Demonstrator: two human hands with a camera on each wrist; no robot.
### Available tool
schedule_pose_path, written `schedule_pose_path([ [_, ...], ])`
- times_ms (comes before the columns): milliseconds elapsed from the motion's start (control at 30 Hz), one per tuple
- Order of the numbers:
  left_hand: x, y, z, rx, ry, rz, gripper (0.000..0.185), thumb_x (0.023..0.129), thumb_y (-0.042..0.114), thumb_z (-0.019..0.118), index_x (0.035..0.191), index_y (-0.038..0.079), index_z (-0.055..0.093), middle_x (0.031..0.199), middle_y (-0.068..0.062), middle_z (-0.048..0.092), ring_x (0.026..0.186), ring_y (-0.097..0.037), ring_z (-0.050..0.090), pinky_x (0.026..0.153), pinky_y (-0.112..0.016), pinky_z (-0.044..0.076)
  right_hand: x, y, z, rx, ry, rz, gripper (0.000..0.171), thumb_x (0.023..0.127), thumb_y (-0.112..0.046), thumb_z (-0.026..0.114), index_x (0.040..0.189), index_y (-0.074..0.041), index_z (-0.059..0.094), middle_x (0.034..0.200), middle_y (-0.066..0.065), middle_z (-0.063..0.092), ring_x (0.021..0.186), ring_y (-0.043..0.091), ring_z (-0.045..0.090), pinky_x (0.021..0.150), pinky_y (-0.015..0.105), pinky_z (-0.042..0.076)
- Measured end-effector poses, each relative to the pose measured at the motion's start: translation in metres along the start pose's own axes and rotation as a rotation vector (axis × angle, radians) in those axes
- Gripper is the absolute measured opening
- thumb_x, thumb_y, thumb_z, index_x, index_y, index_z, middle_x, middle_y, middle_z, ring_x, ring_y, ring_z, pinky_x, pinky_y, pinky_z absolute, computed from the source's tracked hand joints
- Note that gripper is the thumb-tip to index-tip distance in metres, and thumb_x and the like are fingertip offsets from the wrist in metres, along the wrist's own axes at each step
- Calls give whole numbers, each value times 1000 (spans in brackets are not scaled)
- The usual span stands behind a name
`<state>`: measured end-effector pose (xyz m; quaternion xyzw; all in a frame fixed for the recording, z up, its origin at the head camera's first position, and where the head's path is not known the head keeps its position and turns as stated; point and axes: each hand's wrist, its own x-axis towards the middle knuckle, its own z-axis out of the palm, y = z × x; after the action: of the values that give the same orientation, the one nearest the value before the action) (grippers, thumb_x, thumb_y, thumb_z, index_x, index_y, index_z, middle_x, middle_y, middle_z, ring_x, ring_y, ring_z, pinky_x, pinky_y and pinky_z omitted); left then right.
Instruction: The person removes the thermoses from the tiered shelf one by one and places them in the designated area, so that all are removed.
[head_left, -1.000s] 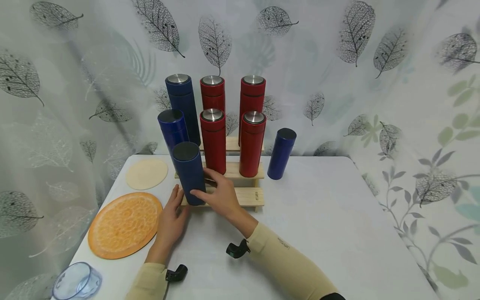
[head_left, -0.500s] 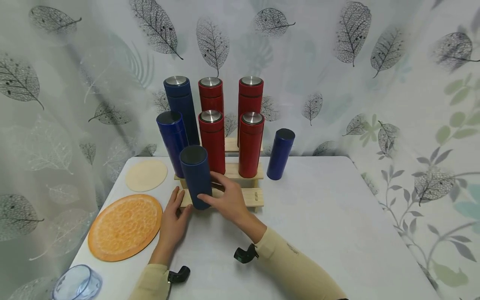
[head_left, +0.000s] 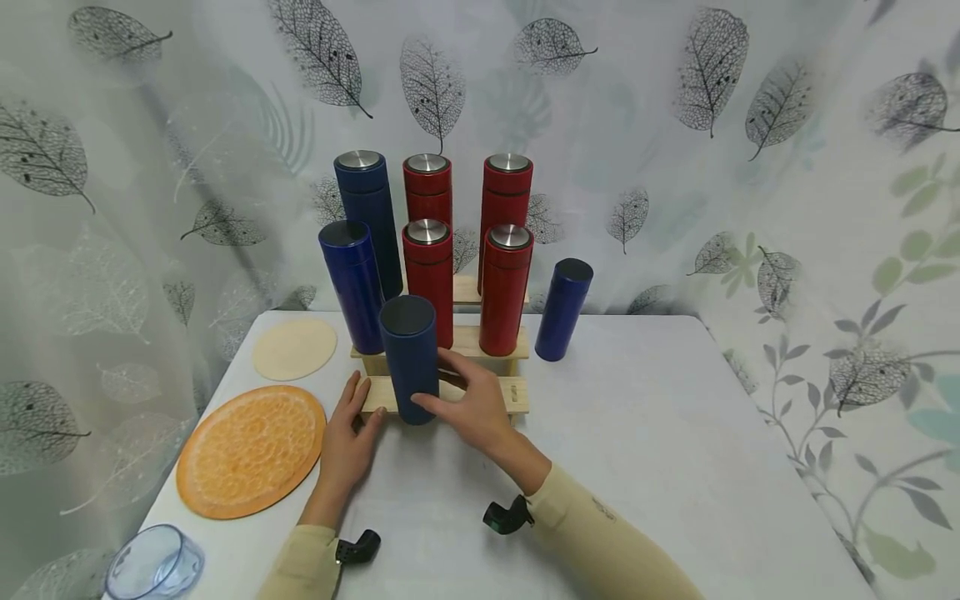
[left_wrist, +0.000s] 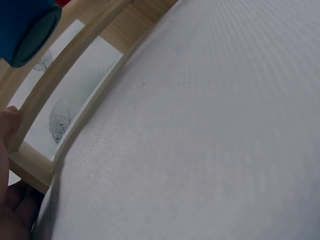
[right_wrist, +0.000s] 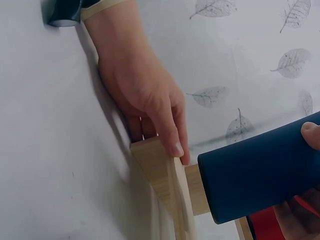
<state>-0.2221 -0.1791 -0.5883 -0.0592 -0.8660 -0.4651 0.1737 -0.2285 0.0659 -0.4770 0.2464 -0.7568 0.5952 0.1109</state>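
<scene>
Six flasks, four red flasks (head_left: 506,292) and two blue flasks (head_left: 352,283), stand on the upper two steps of a wooden rack (head_left: 516,393) in the head view; over its lowest step is the dark blue flask (head_left: 411,367), gripped between thumb and fingers of the right hand (head_left: 474,406) at its 4 o'clock. The left hand (head_left: 348,437), at 7 o'clock from that flask, holds the left end of the lowest step. Around the same flask, a lone bright blue flask (head_left: 564,308) stands on the white table (head_left: 637,467) between 2 and 3 o'clock, a pale round mat (head_left: 295,348) lies at 9, an orange mat (head_left: 251,450) at 8, and a clear glass (head_left: 153,562) farther out at 8. From the left wrist, the dark blue flask's lower end hangs at 10 o'clock, its base partly visible; the left hand, touching the rack, shows only in part at 8. From the right wrist, the dark blue flask slants at 4 o'clock, its base just beside the lowest step but apart; the left hand reaches from 11, thumb and fingers clasping the rack's end.
</scene>
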Motion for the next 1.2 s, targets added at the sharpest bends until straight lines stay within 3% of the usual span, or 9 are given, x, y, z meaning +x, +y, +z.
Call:
schedule_pose_path([
  [200,-1,0,0,-8,9,8,62,109,24,71,164,6,48,175,-10,33,158,-37,33,123,-38,33,-4,0,-10,-1,2,23,70,89,-18,94,151,-10,64,142,2,71,127,21,69,104,39,57],
  [467,-2,0,1,-11,20,5,61,107,20,72,163,5,50,174,-13,35,158,-37,34,124,-42,34,-4,-3,-24,-31,11,-8,69,89,-17,94,151,-12,64,141,1,71,126,22,70,104,42,57],
  [867,-2,-1,1,-17,27,24,62,107,20,73,162,4,50,173,-15,35,158,-37,34,117,-15,22,-11,-1,-44,-48,83,4,69,86,-13,95,148,-6,65,135,7,74,120,27,74,102,43,58],
  [1000,-2,0,0,-36,35,36,62,106,19,74,161,3,50,173,-18,36,157,-39,34,118,-14,21,-11,-2,-51,-53,96,1,68,86,-10,94,148,-6,65,135,9,74,119,28,74,102,44,58],
  [1200,-2,1,0,-42,26,30,62,107,20,73,162,3,50,173,-18,35,158,-39,33,118,-15,22,-10,0,-64,-59,113,-7,67,87,-12,94,148,-9,67,134,7,74,118,28,74,101,56,58],
])
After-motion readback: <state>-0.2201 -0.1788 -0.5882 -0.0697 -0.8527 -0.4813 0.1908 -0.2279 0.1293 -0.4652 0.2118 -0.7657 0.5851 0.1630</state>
